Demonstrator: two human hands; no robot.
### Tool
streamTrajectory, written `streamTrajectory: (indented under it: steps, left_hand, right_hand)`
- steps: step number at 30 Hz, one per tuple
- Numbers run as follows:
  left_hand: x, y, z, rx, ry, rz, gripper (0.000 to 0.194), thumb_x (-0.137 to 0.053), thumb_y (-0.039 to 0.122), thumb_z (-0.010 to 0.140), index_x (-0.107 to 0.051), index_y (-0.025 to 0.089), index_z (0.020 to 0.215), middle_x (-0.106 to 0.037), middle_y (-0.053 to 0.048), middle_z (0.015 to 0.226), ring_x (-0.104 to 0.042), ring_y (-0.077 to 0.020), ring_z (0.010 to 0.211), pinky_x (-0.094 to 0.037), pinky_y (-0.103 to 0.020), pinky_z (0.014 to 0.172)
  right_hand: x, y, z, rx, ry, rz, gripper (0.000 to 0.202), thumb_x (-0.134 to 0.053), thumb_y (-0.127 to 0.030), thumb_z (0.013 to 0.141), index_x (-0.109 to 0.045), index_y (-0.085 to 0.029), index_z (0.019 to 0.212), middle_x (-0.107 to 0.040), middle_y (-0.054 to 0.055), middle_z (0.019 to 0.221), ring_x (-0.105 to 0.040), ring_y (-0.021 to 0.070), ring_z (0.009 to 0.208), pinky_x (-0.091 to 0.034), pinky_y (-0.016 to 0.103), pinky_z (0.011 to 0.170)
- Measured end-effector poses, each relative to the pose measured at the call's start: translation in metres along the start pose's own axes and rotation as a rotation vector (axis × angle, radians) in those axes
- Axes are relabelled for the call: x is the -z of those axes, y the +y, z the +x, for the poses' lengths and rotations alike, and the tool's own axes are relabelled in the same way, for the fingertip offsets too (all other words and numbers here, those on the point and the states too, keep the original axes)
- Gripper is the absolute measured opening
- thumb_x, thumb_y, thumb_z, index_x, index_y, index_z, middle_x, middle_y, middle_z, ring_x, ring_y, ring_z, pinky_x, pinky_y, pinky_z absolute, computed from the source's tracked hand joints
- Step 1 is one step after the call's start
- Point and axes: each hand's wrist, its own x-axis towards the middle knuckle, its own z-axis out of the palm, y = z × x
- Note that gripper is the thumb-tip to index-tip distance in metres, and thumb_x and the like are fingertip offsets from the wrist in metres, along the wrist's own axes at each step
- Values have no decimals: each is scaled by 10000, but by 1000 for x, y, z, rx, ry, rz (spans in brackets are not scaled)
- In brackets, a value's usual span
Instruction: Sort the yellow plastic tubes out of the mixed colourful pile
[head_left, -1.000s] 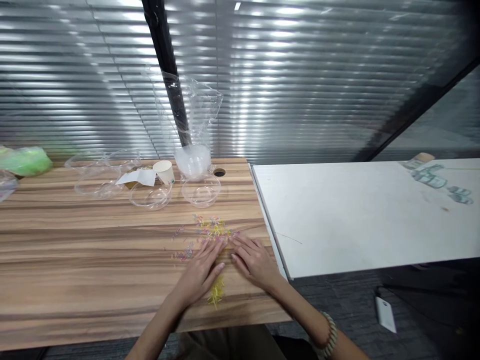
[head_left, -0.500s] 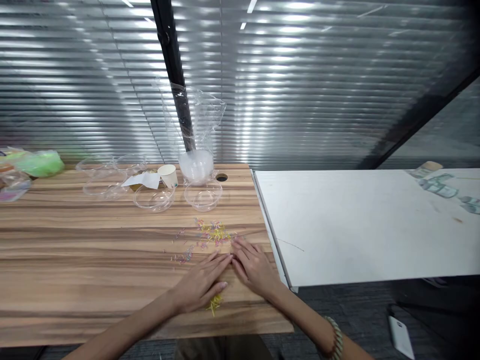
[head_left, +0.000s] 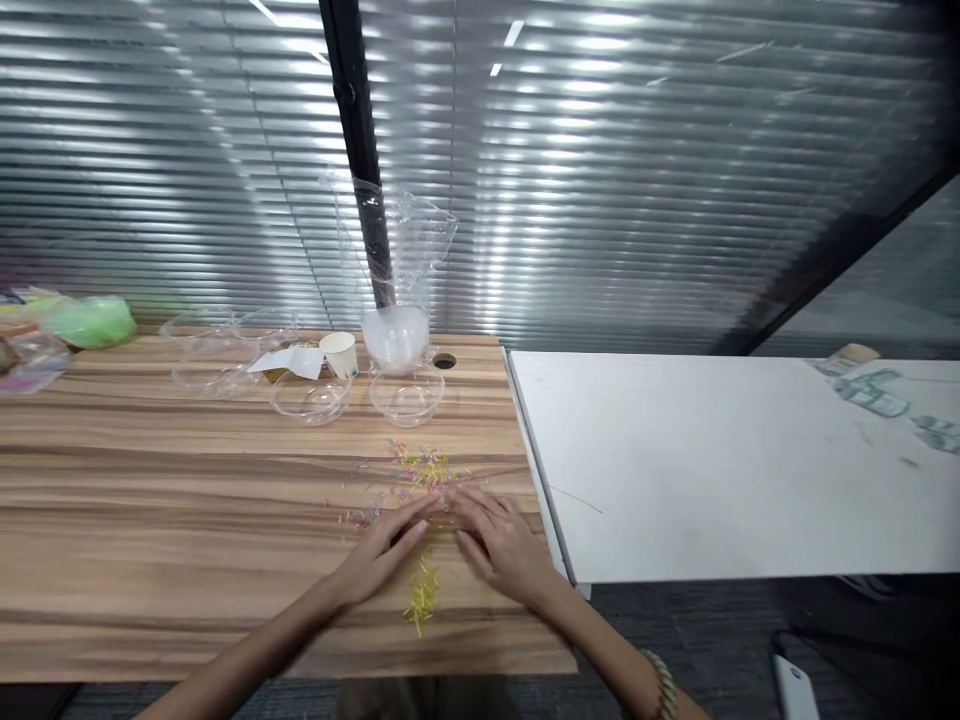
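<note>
Both hands rest low over the wooden table, their fingertips nearly meeting at the near edge of a scattered heap of small pink, blue and yellow tube-like pieces (head_left: 424,466). My left hand (head_left: 382,550) has its fingers stretched out, thumb apart, touching the pieces at the tips. My right hand (head_left: 501,540) lies with fingers extended on the heap's right side, a braided band on its wrist. Between the wrists and nearer me sits a separate small pile of yellow pieces (head_left: 421,598). Whether anything lies under the fingertips is hidden.
Clear plastic bowls (head_left: 407,395) stand behind the heap, beside a paper cup (head_left: 340,354) and a stack of bowls in a clear bag (head_left: 396,338). Bagged bright items (head_left: 94,321) lie at the far left. A white table (head_left: 712,470) adjoins on the right.
My left hand has drawn left and up, away from the yellow pile, which now shows more fully. My right hand has shifted slightly left. The view has tilted a little.
</note>
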Motion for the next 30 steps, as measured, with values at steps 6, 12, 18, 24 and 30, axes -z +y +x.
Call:
streamTrajectory:
  steps: [6, 12, 18, 24, 30]
  left_hand:
    - [-1, 1, 2, 95, 246, -66, 494, -402, 505, 946, -522, 203, 1318, -627, -70, 1228, -498, -254, 1232, -290, -450, 1118]
    - [-5, 5, 2, 34, 109, 70, 470, -378, 498, 954, -579, 209, 1265, -571, -62, 1307, -477, -247, 1255, -301, -423, 1114]
    - [-9, 2, 2, -11, 114, 142, 463, -347, 473, 969, -617, 186, 1212, -584, -70, 1290, -495, -245, 1238, -312, -418, 1107]
    - [-17, 5, 6, -167, 19, 232, 446, -353, 427, 976, -550, 180, 1291, -556, -73, 1324, -510, -224, 1224, -353, -375, 1080]
    - [-16, 0, 6, -169, -45, 241, 492, -290, 438, 991, -463, 170, 1367, -453, -75, 1418, -411, -200, 1315, -273, -355, 1133]
  right_hand:
    - [-5, 11, -2, -166, 215, 87, 330, -431, -185, 929, -457, -159, 1257, -544, 143, 1280, -479, 241, 1223, -425, 447, 975]
    - [-4, 11, -4, -122, 158, 76, 254, -455, -138, 899, -539, -164, 1137, -580, 130, 1233, -513, 252, 1184, -449, 445, 936]
    - [-1, 5, -5, 37, 148, 25, 189, -460, -127, 897, -568, -160, 1048, -614, 134, 1178, -550, 241, 1136, -451, 427, 926]
    - [-1, 0, -4, 202, 101, -39, 177, -463, -105, 883, -601, -141, 987, -656, 140, 1082, -609, 238, 1011, -467, 401, 856]
    - [-2, 1, -5, 256, 160, -49, 194, -464, -93, 860, -608, -150, 976, -674, 116, 1044, -625, 227, 970, -467, 378, 815]
